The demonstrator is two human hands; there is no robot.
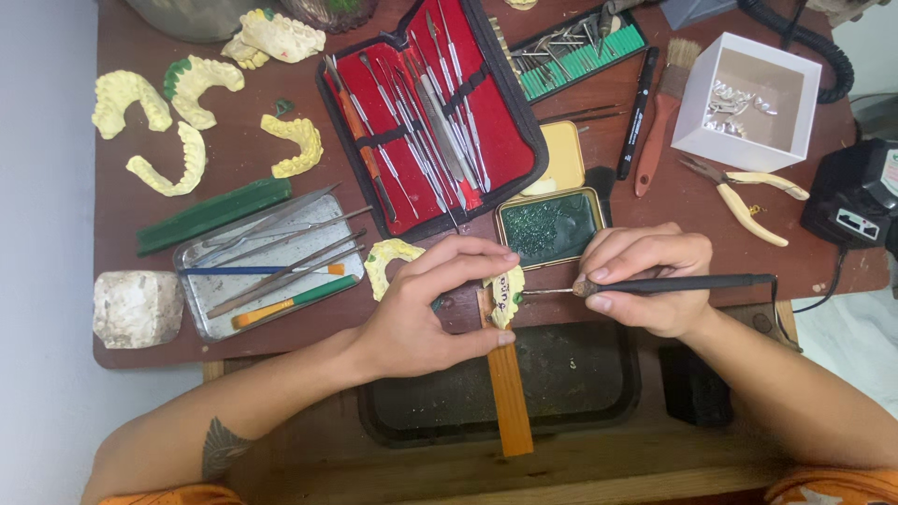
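Observation:
My left hand [426, 304] pinches a small pale yellow dental cast [508, 292] between thumb and fingers, resting it on a wooden bench peg [508, 393]. My right hand [645, 281] grips a black corded hand tool [702, 282] like a pen. Its thin metal tip [547, 292] touches the cast's right side. Another yellow cast [385, 262] lies just left of my left hand.
An open red case of metal instruments [430, 112], a metal tray of files [267, 266], several yellow casts [187, 122], a green wax tin [550, 227], pliers [748, 192], a white box [748, 98], a brush [662, 112] and a black power unit [856, 192] crowd the brown table [150, 206].

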